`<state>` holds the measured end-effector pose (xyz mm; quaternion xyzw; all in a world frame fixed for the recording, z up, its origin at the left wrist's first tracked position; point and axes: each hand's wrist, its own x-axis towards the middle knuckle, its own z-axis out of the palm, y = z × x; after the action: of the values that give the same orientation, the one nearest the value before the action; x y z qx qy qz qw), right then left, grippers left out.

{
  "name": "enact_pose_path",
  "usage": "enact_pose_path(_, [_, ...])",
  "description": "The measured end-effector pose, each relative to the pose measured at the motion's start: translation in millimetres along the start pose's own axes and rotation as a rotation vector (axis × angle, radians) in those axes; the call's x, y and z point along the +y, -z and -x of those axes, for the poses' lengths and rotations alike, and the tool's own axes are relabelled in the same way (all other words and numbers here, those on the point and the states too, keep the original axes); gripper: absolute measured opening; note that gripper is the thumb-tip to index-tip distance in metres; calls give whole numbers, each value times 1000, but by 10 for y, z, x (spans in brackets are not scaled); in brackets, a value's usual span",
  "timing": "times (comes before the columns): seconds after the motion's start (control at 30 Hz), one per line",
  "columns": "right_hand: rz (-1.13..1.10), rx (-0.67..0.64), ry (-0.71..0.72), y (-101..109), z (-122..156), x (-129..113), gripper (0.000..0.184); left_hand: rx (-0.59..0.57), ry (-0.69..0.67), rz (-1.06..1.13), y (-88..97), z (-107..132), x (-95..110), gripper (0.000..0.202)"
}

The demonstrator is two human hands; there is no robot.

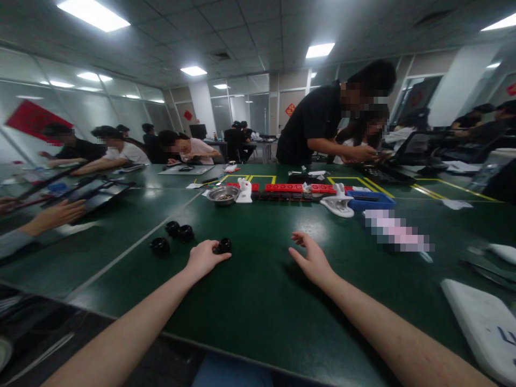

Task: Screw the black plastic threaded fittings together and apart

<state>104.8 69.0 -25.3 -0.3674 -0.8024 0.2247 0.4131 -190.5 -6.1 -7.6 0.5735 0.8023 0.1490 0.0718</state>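
On the green table [250, 301], my left hand [205, 259] has its thumb and fingers around a small black round part [224, 245], glossy and open at the top by its look. To the left of that hand stand three similar black round parts [186, 233], grouped close together. My right hand [310, 258] hovers over the table at right of centre, its fingers apart and nothing in them. A wide gap separates my two hands.
Further back are a metal bowl [223, 195] of small parts, white fixtures [338, 202], red strips [300, 188] and a blue tray [370, 201]. A white device [484, 328] lies at right. A neighbour's hand [60, 215] is at left; another person [318, 118] leans over behind.
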Motion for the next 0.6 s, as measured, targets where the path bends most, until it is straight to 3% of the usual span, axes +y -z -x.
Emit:
enact_pose_path(0.13, [-1,-10,9,-12,-8,-2,35,53,134,19,170,114,-419,43])
enact_pose_path(0.27, [10,-5,-14,-6,-16,-19,34,84,225,5,269,176,-653,45])
enact_pose_path(0.6, [57,-32,-53,-5,-29,4,31,153,318,-63,286,252,-715,47])
